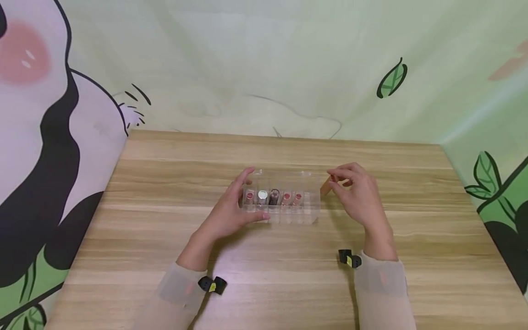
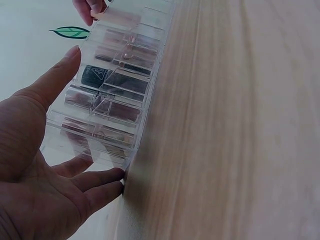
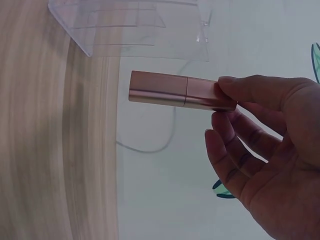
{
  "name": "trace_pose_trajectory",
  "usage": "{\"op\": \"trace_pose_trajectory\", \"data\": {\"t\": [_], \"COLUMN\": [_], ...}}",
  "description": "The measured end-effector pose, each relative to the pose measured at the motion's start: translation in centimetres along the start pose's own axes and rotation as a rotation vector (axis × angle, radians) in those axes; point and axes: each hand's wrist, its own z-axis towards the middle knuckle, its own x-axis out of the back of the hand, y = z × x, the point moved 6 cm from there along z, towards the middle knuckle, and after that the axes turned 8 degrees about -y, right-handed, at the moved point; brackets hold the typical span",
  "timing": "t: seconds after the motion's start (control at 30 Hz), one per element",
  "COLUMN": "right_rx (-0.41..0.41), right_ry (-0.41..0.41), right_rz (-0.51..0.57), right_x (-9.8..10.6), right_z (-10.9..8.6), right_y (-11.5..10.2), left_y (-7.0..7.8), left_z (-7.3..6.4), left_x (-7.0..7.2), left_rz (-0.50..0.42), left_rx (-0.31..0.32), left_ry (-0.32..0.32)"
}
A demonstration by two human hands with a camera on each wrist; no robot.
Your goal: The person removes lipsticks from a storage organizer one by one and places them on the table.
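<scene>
A clear plastic lipstick organizer (image 1: 311,214) stands on the wooden table, several lipsticks upright in a row of its slots. One of these has a black cap (image 2: 93,76); another shows a pale silvery top (image 1: 262,195). My left hand (image 1: 232,206) grips the organizer's left end, thumb along the front and fingers round the back. Just beyond the right end, my right hand (image 1: 360,195) pinches a rose-gold lipstick (image 3: 165,90) by one end between thumb and fingers. In the right wrist view this lipstick is apart from the organizer.
The wood-grain table (image 1: 284,261) runs back to a pale green wall cloth (image 1: 255,68) with a printed panda and leaves. Black wrist cameras (image 1: 212,285) sit at both sleeve cuffs.
</scene>
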Motion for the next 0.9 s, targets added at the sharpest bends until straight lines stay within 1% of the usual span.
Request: {"op": "trace_pose_trajectory", "data": {"t": [0.23,0.53,0.9], "right_rx": [-0.022,-0.052,-0.058], "right_ry": [-0.027,-0.064,-0.078], "right_rz": [0.001,0.018,0.006], "right_x": [-0.3,-0.8,-1.4], "right_z": [0.2,0.3,0.5], "right_y": [0.3,0.7,1.2], "left_y": [-0.2,-0.3,-0.2], "left_z": [0.1,0.1,0.1], "left_x": [0.0,0.0,0.0], "left_rz": [-0.004,-0.001,0.006], "left_rx": [-0.012,-0.011,-0.012], "left_ry": [0.001,0.002,0.004]}}
